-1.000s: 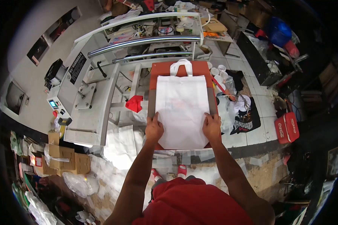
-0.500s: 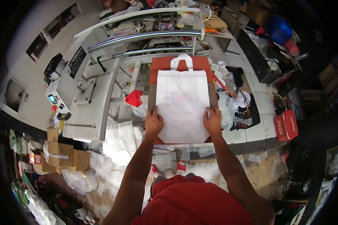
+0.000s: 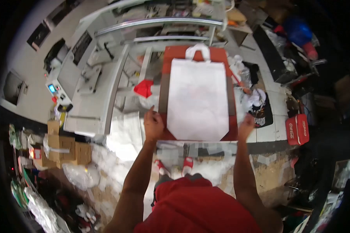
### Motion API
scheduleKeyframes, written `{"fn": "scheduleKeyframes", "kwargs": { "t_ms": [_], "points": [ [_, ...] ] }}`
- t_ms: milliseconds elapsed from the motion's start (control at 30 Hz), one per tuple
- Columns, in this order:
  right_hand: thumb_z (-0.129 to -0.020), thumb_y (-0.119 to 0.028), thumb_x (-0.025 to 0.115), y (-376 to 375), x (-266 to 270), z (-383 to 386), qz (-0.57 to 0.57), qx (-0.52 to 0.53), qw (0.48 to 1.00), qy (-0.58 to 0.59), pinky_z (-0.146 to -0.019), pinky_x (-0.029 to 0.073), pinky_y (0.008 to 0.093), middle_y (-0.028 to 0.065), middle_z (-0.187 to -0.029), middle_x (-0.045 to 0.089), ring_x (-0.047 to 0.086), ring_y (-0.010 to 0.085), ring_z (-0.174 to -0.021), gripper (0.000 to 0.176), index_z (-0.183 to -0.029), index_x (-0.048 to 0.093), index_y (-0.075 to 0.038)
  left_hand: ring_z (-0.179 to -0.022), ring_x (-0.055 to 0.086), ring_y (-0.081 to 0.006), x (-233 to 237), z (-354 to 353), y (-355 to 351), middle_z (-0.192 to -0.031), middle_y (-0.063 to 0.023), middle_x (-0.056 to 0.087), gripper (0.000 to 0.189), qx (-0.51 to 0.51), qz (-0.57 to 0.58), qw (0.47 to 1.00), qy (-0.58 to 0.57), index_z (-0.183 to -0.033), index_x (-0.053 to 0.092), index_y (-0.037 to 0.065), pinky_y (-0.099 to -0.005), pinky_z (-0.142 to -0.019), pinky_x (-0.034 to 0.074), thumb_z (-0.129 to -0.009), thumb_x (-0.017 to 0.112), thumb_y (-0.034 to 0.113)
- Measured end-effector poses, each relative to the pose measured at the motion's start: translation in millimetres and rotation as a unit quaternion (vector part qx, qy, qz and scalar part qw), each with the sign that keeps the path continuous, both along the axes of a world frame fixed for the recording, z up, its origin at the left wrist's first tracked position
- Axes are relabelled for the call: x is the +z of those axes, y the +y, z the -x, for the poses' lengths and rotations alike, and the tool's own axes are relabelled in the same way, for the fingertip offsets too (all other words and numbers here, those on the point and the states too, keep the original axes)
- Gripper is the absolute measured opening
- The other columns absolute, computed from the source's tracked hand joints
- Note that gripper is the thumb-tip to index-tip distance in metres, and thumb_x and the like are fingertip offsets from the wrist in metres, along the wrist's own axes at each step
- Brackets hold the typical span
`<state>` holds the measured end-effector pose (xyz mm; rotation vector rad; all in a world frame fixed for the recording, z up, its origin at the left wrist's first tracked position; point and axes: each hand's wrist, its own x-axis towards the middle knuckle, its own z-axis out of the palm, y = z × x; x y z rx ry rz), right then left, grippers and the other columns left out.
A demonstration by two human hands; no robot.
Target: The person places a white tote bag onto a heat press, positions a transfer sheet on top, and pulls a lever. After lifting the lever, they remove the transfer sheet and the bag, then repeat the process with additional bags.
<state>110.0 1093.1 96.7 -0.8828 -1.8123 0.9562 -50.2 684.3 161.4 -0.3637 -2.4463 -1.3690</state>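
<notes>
A white bag with its looped handle at the far end lies flat on a red board. My left hand is at the board's left edge, beside the bag's lower left side; its fingers look curled, but blur hides whether they pinch anything. Off the board's right edge is my right hand, apart from the bag and smeared by motion. A red cloth piece sits left of the board.
On the left stands a machine with a control panel and long metal rails. Cardboard boxes are at the lower left. White sheets lie left of my left arm. A red cooler stands at the right.
Both hands have come off the bag's sides and moved outward, the right one farther. The view has shifted, so the board and bag appear slightly higher and farther right.
</notes>
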Motion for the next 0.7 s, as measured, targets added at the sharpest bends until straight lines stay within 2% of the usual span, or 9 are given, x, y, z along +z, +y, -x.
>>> {"fn": "scheduleKeyframes", "kwargs": {
  "t_ms": [33,67,133,200,233,300,333,533,700],
  "points": [
    [-0.091,-0.018,0.052,8.4,-14.6,-34.5,0.044,-0.081,0.995,-0.047,-0.08,0.047,0.0452,0.0212,-0.092,0.063,0.061,0.036,-0.088,0.024,-0.1,0.063,0.002,-0.073,0.057,-0.0167,0.7,-15.1,-23.8,-0.092,-0.0102,0.059,0.033,0.032,-0.034,0.999,-0.005,-0.124,0.054,0.001,-0.0273,-0.059,0.047,-0.091,0.051,0.002],
    [-0.091,-0.019,0.05,5.9,-25.8,-61.1,0.082,-0.16,0.979,-0.093,-0.079,0.048,0.0448,0.0218,-0.092,0.064,0.062,0.0361,-0.088,0.026,-0.098,0.061,0.003,-0.075,0.056,-0.0214,-2.3,-34.1,-52.7,-0.096,-0.0135,0.058,0.036,0.056,-0.05,0.996,-0.057,-0.124,0.052,0.0,-0.0321,-0.065,0.047,-0.088,0.052,0.0],
    [-0.09,-0.022,0.051,-24.7,-67.0,-97.7,0.16,-0.159,0.933,-0.28,-0.082,0.049,0.044,0.02,-0.098,0.066,0.063,0.0346,-0.09,0.029,-0.101,0.06,0.003,-0.082,0.056,-0.0278,-46.5,-72.9,-112.6,-0.096,-0.0173,0.055,0.034,0.109,0.012,0.992,-0.062,-0.118,0.053,-0.004,-0.036,-0.071,0.047,-0.084,0.05,-0.005],
    [-0.091,-0.023,0.051,-58.5,-181.0,-120.3,-0.056,0.043,0.923,-0.38,-0.076,0.049,0.0477,0.0189,-0.094,0.067,0.064,0.0371,-0.088,0.028,-0.101,0.065,-0.001,-0.087,0.054,-0.0371,-92.0,-128.6,-169.4,-0.098,-0.0222,0.054,0.031,0.109,0.128,0.981,-0.1,-0.112,0.053,-0.004,-0.0436,-0.076,0.047,-0.081,0.051,-0.005],
    [-0.09,-0.023,0.052,-92.0,-227.4,-113.4,-0.059,0.188,0.956,-0.216,-0.077,0.05,0.047,0.0176,-0.092,0.067,0.064,0.0363,-0.088,0.028,-0.1,0.065,-0.001,-0.087,0.054,-0.038,-124.1,-166.5,-199.4,-0.099,-0.0232,0.054,0.029,0.103,0.16,0.967,-0.171,-0.109,0.052,-0.004,-0.0445,-0.076,0.047,-0.08,0.052,-0.002],
    [-0.09,-0.026,0.057,-184.2,-192.4,-58.9,-0.096,0.237,0.881,-0.398,-0.087,0.048,0.0449,0.0164,-0.109,0.065,0.062,0.035,-0.098,0.028,-0.104,0.066,-0.004,-0.087,0.053,-0.0411,-150.8,-237.8,-244.5,-0.094,-0.0236,0.055,0.026,0.06,0.201,0.937,-0.28,-0.105,0.053,-0.004,-0.0477,-0.078,0.046,-0.079,0.054,0.001],
    [-0.088,-0.024,0.059,-218.3,-199.4,-31.4,-0.239,0.267,0.837,-0.414,-0.085,0.048,0.0486,0.0164,-0.108,0.064,0.06,0.0356,-0.098,0.022,-0.1,0.064,-0.005,-0.088,0.053,-0.0421,-175.0,-278.5,-273.5,-0.091,-0.0237,0.055,0.024,0.046,0.246,0.92,-0.302,-0.102,0.055,-0.002,-0.0493,-0.079,0.045,-0.079,0.055,0.003],
    [-0.086,-0.019,0.06,-302.0,-240.2,72.3,-0.221,0.357,0.792,-0.443,-0.086,0.047,0.0507,0.0159,-0.11,0.064,0.058,0.036,-0.105,0.021,-0.101,0.064,-0.006,-0.094,0.057,-0.0397,-185.1,-432.9,-362.6,-0.088,-0.0222,0.062,0.019,0.091,0.328,0.743,-0.577,-0.093,0.061,0.005,-0.048,-0.086,0.047,-0.081,0.059,0.02],
    [-0.083,-0.015,0.061,-312.4,-259.4,130.0,-0.233,0.321,0.768,-0.504,-0.087,0.046,0.0524,0.0154,-0.111,0.064,0.056,0.0364,-0.11,0.021,-0.102,0.063,-0.006,-0.092,0.063,-0.0349,-204.4,-449.8,-406.4,-0.094,-0.0168,0.066,0.022,0.068,0.277,0.732,-0.618,-0.096,0.062,0.006,-0.0459,-0.083,0.049,-0.084,0.058,0.023]
  ]
}}
